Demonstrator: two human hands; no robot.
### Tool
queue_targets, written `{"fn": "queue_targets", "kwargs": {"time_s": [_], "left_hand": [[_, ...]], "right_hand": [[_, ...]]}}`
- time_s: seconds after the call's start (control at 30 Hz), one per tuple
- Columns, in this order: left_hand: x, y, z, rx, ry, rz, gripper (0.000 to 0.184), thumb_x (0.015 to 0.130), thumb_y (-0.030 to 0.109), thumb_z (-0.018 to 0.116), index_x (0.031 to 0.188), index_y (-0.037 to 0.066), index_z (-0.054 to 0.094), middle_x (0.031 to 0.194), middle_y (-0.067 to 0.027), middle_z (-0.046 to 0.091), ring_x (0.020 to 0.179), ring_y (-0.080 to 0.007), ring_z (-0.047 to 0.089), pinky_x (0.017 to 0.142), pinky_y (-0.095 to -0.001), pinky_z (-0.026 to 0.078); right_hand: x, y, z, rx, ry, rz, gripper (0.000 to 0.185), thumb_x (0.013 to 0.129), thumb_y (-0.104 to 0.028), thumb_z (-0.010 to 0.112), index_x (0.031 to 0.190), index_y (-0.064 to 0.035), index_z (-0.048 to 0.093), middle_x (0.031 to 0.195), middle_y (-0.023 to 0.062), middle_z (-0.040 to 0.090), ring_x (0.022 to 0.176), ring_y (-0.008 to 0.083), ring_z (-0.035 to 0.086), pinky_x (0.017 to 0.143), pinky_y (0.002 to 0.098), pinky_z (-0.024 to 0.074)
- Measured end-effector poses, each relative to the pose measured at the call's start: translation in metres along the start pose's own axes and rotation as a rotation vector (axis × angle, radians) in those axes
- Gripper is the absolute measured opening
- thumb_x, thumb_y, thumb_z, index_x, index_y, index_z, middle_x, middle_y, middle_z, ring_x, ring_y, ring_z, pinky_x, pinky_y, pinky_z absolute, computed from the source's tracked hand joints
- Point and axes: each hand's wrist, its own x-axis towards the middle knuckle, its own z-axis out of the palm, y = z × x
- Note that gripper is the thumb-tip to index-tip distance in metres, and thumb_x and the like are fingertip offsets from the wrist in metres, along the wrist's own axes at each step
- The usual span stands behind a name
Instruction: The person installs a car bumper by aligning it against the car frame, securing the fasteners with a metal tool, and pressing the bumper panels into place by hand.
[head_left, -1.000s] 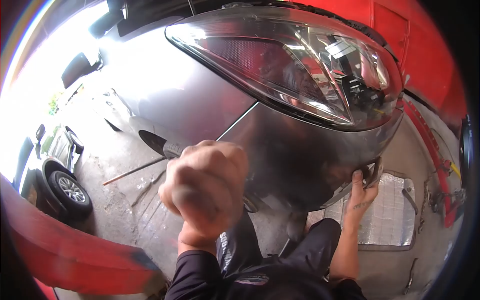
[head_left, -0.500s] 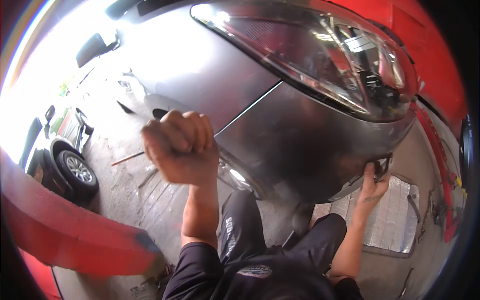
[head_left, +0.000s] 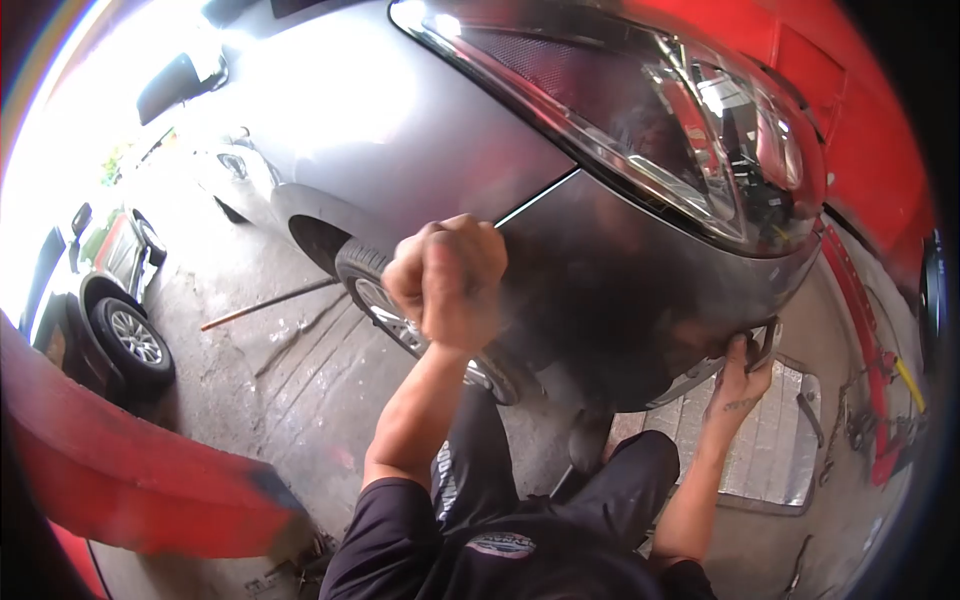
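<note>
My left hand is closed in a fist, raised in front of the seam between the grey fender and the dark bumper. Nothing shows in it; whether it touches the panel I cannot tell. My right hand grips the bumper's lower corner at an opening, thumb on the outer side and the other fingers mostly hidden. Above the bumper sits a clear headlight. A thin bright line runs along the seam. Behind my left fist is the car's front wheel.
On the left are a red beam and another car's wheel. A long thin rod lies on the floor. A silver mat lies under the bumper, with a red bar at right.
My left fist has moved right, towards the bumper, uncovering the front wheel. My right hand keeps its hold on the bumper's corner. The view has shifted slightly.
</note>
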Motion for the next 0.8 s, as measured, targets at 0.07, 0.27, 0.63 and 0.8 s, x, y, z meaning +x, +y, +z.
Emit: {"fn": "queue_targets", "kwargs": {"time_s": [0.07,0.27,0.63,0.8], "left_hand": [[0.002,0.026,-0.001,0.008,-0.096,0.063,0.036,0.105,0.024,0.043,0.072,0.008,0.041,0.064,-0.0054,0.041,0.049,-0.0154,0.035,0.045,-0.0333,0.033],[0.02,0.009,0.005,0.716,-0.337,0.184,0.029,0.101,0.02,0.052,0.075,0.007,0.054,0.07,-0.0078,0.055,0.057,-0.0191,0.051,0.056,-0.033,0.041],[0.017,0.006,-0.019,0.201,0.11,0.019,0.047,0.109,0.032,0.038,0.068,0.008,0.04,0.056,-0.0032,0.034,0.043,-0.0142,0.029,0.042,-0.0321,0.028],[-0.019,0.068,-0.046,-0.137,0.131,0.06,0.041,0.107,0.027,0.046,0.07,0.009,0.04,0.058,-0.0036,0.036,0.043,-0.0166,0.032,0.04,-0.0312,0.029]], "right_hand": [[0.001,-0.002,0.0,-0.022,0.001,0.009,0.071,0.093,-0.033,0.073,0.148,0.0015,0.043,0.095,0.002,0.057,0.074,0.0081,0.042,0.065,0.0257,0.0286],[-0.004,-0.03,0.002,0.033,-0.05,0.174,0.081,0.089,-0.04,0.078,0.145,0.006,0.043,0.126,0.0147,0.06,0.113,0.0222,0.058,0.101,0.0328,0.0425],[-0.001,-0.01,0.004,-0.011,0.028,0.041,0.069,0.09,-0.04,0.076,0.14,0.0003,0.052,0.08,-0.0043,0.056,0.053,0.0012,0.034,0.046,0.0209,0.0228],[-0.008,-0.028,0.013,0.037,0.059,0.171,0.059,0.092,-0.036,0.075,0.135,-0.001,0.056,0.08,-0.0049,0.056,0.052,0.0008,0.034,0.045,0.0207,0.0222]]}}
